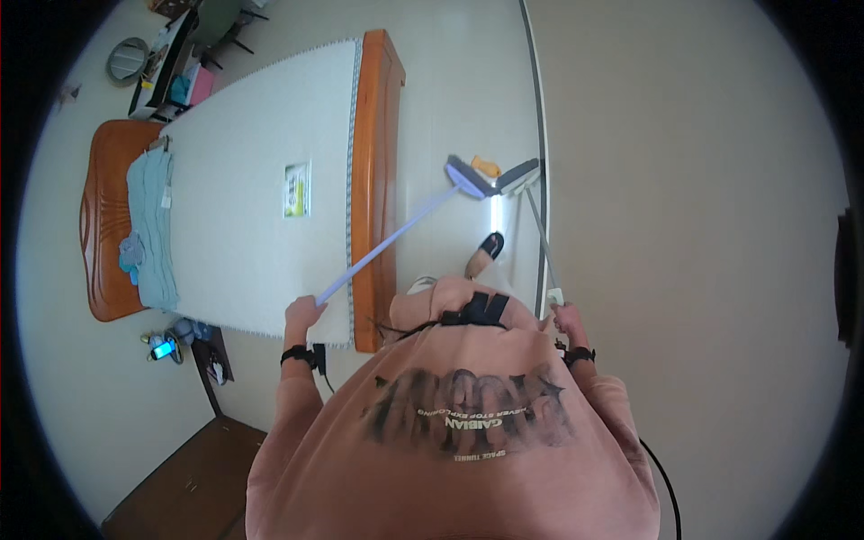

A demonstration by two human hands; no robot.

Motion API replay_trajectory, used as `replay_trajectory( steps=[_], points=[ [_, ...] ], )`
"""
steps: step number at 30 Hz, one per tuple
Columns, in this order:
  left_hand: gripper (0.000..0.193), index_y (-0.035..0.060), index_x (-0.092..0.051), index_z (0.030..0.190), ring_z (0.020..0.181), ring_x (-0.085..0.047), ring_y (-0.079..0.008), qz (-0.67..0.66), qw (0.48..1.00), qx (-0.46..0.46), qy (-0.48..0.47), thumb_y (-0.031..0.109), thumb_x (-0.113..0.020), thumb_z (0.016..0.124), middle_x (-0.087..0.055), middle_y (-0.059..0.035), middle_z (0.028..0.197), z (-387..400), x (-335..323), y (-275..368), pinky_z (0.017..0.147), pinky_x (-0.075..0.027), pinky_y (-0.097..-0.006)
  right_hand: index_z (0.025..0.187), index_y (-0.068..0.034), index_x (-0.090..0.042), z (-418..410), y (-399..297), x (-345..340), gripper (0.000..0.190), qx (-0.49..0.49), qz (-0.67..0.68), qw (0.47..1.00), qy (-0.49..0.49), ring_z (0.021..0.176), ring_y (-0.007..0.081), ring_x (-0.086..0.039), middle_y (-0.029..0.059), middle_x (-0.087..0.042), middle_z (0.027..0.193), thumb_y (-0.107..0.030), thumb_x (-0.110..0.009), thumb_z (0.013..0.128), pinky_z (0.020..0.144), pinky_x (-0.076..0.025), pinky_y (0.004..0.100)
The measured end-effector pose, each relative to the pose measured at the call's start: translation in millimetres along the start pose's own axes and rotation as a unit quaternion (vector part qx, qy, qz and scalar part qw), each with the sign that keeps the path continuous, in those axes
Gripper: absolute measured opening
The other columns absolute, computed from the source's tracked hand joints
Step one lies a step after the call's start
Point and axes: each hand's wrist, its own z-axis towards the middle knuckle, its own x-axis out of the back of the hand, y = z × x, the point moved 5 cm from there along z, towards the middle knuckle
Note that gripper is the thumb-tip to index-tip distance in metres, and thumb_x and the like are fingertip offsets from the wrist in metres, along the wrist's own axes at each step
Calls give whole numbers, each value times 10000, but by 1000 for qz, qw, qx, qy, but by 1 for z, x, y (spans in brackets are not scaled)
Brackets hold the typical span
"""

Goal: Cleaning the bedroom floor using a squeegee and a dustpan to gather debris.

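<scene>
My left hand (306, 314) grips the upper end of a long purple broom handle, and the broom (466, 181) reaches down to the tiled floor with its dark bristles. In my right hand (565, 317) is the pale grip of a second long-handled tool, whose grey head (518, 177) lies by the wall; its exact kind is hard to tell. The two heads meet or nearly meet in a V. A small orange-tan item (485, 166), perhaps a crumpled cloth, lies on the floor between them, on their far side.
A bed with a wooden footboard (375, 189) runs along the left of the floor strip. The wall (675, 202) with a dark-edged skirting rises at right. On the bed lie a green-and-white packet (297, 190) and a folded blue quilt (152, 223). My sandalled foot (493, 246) stands near the heads.
</scene>
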Motion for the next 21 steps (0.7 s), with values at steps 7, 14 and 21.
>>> replay_trajectory(
  steps=[7, 14, 21],
  points=[
    [498, 80, -663, 973, 923, -670, -348, 8, 999, 26, 32, 555, -560, 867, -694, -158, 982, 3, 47, 13, 786, -531, -483, 899, -7, -554, 49, -92, 27, 291, 61, -9, 998, -17, 414, 149, -483, 56, -542, 594, -283, -635, 860, 352, -347, 318],
    [557, 64, -654, 1041, 1011, -644, -376, -59, 996, 37, -47, 577, -502, 886, -679, -186, 1056, -2, -21, 28, 866, -508, -493, 876, -36, -538, 41, -84, 9, 252, 30, 104, 994, -13, 397, 117, -437, 10, -480, 549, -276, -616, 887, 344, -317, 290],
    [545, 67, -653, 1086, 1040, -640, -378, -65, 995, 43, -62, 546, -465, 907, -680, -188, 1075, 1, -33, 19, 881, -505, -497, 830, 34, -580, 25, -2, -40, 328, 20, 134, 989, -66, 416, 195, -505, 79, -537, 556, -287, -636, 864, 388, -398, 383]
  ],
)
